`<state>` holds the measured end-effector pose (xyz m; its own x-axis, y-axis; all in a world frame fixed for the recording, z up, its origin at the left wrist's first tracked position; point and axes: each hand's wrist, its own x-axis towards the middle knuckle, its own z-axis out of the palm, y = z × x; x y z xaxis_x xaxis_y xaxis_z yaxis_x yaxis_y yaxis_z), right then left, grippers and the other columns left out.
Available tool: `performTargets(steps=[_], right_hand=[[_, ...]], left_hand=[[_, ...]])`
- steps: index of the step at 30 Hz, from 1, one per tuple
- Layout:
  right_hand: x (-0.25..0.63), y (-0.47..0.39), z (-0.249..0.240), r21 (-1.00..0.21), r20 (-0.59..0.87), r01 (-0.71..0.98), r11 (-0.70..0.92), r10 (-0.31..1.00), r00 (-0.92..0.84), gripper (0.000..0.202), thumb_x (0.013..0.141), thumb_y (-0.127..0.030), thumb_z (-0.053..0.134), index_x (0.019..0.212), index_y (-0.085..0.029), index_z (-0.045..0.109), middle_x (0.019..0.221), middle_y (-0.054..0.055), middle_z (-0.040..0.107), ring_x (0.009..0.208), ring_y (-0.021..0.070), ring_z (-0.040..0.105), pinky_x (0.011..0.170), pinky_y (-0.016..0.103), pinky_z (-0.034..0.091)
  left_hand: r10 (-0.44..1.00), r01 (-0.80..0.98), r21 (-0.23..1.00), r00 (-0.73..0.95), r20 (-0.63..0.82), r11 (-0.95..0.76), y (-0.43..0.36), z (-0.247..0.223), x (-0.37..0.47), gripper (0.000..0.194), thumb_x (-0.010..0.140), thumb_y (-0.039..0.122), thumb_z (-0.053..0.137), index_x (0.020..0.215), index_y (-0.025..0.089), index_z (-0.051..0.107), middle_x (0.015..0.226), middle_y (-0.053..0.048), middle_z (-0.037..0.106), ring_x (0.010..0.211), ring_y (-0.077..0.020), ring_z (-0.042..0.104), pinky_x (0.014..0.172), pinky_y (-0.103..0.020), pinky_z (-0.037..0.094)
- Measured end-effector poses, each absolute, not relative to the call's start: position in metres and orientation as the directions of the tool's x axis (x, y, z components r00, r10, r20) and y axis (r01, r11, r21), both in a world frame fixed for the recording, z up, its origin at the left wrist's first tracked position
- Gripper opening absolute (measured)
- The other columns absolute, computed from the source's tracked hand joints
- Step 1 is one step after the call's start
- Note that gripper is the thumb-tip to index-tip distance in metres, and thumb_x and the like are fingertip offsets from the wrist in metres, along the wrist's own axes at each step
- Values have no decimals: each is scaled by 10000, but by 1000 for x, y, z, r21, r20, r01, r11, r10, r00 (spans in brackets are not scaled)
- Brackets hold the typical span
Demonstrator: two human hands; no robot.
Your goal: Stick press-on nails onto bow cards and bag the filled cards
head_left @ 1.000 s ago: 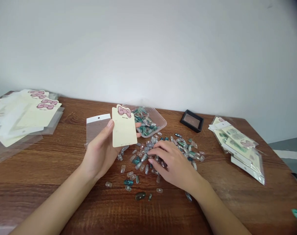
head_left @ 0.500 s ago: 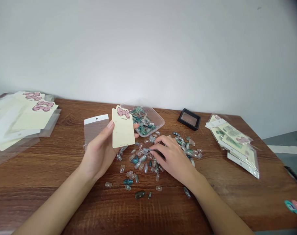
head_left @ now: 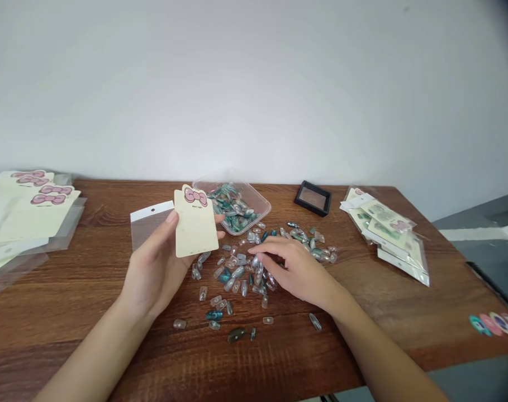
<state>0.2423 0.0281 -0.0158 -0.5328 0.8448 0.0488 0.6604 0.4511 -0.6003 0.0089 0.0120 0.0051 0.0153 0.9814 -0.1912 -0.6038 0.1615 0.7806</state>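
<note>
My left hand (head_left: 157,268) holds a cream card (head_left: 195,230) with a pink bow at its top, upright between thumb and fingers. Over the spread of loose press-on nails (head_left: 237,272), my right hand (head_left: 295,268) has thumb and forefinger pressed together on a shiny grey-blue nail (head_left: 257,259). The loose nails are clear, silver and teal. Just behind the card stands a clear plastic tub (head_left: 260,206) with more nails in it. A clear bag with a white header (head_left: 152,210) lies partly behind my left hand.
Cream bow cards (head_left: 39,215) and clear bags are piled at the far left. A black frame (head_left: 313,198) lies beyond the nails. Packed bags (head_left: 388,229) sit at the right, with round colourful stickers (head_left: 492,324) near the right table edge. A wall runs behind the table.
The view has turned slightly right, so most things sit further left. My right thumb and forefinger have come together around a nail. My left hand still holds the card.
</note>
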Motion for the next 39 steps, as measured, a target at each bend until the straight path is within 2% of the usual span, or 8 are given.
performTargets(steps=[5,8,11,16,20,26,33,39], right_hand=[[245,30,-24,-417,78,738,531,830,-553,267,972,-176,495,1160,-201,684,971,64,665,948,216,627,828,354,494],[245,31,-25,-370,124,759,536,838,-531,247,957,-184,520,1167,-194,649,990,72,648,945,220,617,813,363,503],[244,30,-23,-355,123,778,518,851,-511,144,938,-266,593,1044,-190,654,974,64,641,927,221,618,778,352,504],[241,27,-27,-287,118,818,498,866,-486,266,846,-428,731,919,-187,644,923,45,632,867,225,615,748,356,487],[239,26,-30,-249,139,799,547,837,-530,195,868,-360,716,893,-180,647,917,43,633,870,220,609,764,356,474],[237,27,-29,-287,158,745,602,797,-583,69,924,-235,635,882,-181,644,889,32,625,846,196,595,770,337,453],[243,31,-32,-270,203,739,617,787,-582,109,950,-154,553,911,-193,648,899,38,648,839,191,596,749,333,445],[245,33,-30,-234,204,773,590,807,-554,182,955,-111,498,942,-179,667,961,68,645,888,216,594,798,370,449]], left_hand=[[976,-604,778,-6,-218,170,12,10,11,431,956,403,468,1337,242,587,1227,-103,712,1164,-334,635,998,-475,513],[974,-600,781,-11,-226,175,13,10,11,420,943,406,495,1313,239,602,1263,-92,696,1209,-345,608,1000,-471,517],[977,-589,790,-8,-215,169,13,8,9,414,934,430,506,1276,231,626,1264,-87,698,1225,-351,596,1023,-467,503],[983,-562,813,-7,-184,148,12,7,9,386,941,426,505,1258,250,638,1218,-60,724,1246,-351,581,1035,-477,490],[983,-578,804,-18,-183,139,11,8,10,417,933,430,517,1305,263,608,1205,-66,728,1252,-358,577,1054,-506,470],[980,-570,803,19,-199,174,10,10,9,432,941,432,499,1317,241,595,1193,-82,734,1292,-353,547,1126,-537,383],[978,-587,795,-26,-208,154,10,11,10,452,927,398,533,1329,204,600,1269,-119,696,1204,-347,616,1067,-511,456],[976,-581,797,-21,-217,164,12,9,9,457,934,399,516,1324,179,605,1223,-145,714,1171,-340,639,1050,-476,475]])
